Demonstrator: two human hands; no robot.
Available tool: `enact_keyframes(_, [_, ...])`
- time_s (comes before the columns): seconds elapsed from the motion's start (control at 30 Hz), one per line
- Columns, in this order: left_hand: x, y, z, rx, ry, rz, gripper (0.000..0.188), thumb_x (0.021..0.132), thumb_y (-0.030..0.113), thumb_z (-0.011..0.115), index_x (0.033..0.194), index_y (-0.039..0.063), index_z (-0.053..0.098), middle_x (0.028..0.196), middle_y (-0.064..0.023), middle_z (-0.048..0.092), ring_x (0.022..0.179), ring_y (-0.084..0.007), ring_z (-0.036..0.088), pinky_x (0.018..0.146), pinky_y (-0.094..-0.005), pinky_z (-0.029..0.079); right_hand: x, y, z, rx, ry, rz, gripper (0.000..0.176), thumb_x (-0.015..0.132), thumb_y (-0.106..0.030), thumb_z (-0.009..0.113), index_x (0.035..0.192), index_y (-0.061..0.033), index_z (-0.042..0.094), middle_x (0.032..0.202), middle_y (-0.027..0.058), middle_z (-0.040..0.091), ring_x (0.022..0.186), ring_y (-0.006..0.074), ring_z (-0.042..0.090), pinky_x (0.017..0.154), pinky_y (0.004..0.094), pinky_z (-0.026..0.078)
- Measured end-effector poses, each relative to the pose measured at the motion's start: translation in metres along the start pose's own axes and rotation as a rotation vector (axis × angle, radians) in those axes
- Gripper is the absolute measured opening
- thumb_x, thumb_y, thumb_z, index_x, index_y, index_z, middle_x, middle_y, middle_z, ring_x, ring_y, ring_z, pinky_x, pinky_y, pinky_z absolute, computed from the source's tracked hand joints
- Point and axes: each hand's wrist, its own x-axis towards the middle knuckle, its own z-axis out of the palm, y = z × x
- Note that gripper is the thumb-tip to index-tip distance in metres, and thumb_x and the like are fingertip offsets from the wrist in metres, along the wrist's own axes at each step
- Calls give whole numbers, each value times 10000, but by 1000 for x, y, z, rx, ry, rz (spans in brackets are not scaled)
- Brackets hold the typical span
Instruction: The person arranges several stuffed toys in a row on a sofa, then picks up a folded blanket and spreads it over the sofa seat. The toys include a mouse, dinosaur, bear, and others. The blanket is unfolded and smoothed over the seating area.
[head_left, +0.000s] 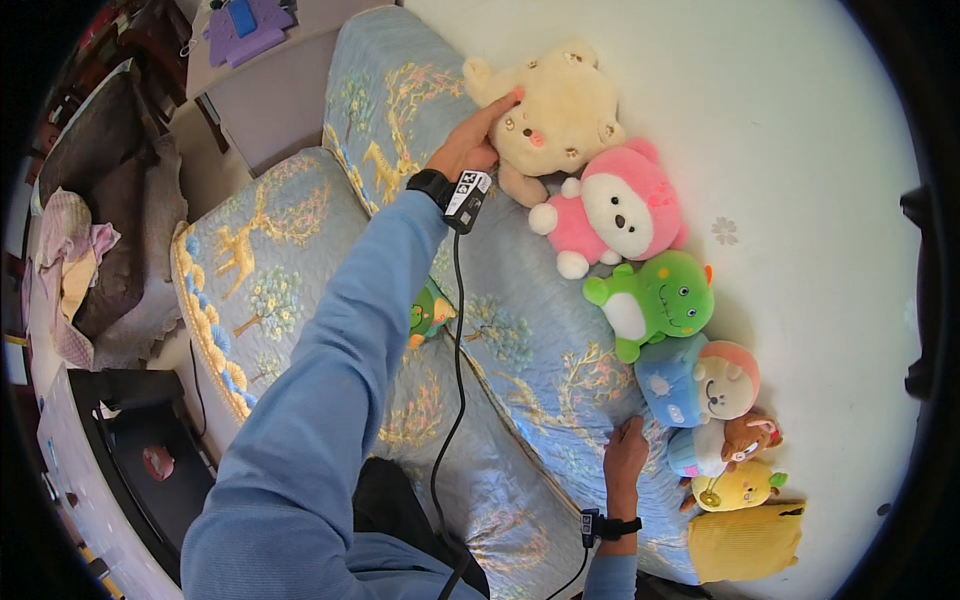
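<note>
My left hand (469, 139) reaches up to a cream plush toy (559, 112) at the end of a row of plush toys. Its thumb lies on the toy's front, and the other fingers are partly hidden at the toy's edge. Low on the right, my right hand (626, 450) rests with curled fingers against the blue quilted sofa cover (555, 420); nothing shows in it. Beside that hand sit a bear plush in blue (679, 382) and a brown plush in a blue-and-white outfit (709, 448). A pink-and-white plush bear (619, 202) and a green dinosaur plush (656, 304) come between.
A yellow plush (735, 486) and a yellow corduroy cushion (742, 544) end the row along the pale wall (817, 300). Another green plush (429, 311) lies on the seat, partly behind my left sleeve. A black cable (457, 360) hangs from the left wrist device (466, 201).
</note>
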Motion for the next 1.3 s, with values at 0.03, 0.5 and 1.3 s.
enact_keyframes(0.03, [0,2,0,-12,23,9,577,926,238,757,1405,29,513,1377,-138,599,1238,-294,593,1068,-445,494,0,0,0,1,11,-14,220,873,-25,664,935,-28,452,736,215,608,702,463,632,586,536,461])
enact_keyframes(0.5, [31,128,37,1657,-85,517,669,765,352,833,1256,-51,624,1084,-192,722,975,-274,702,833,-369,565,-1,-2,0,-2,16,-5,209,880,-37,650,958,-30,456,783,239,638,764,492,627,613,572,465])
enact_keyframes(1.3, [-18,2,-33,1454,249,653,796,803,338,823,1385,-63,458,1344,-249,560,1284,-343,536,1085,-454,415,-1,-1,1,2,18,-6,205,903,-45,647,955,-26,450,791,234,634,758,480,631,602,557,470])
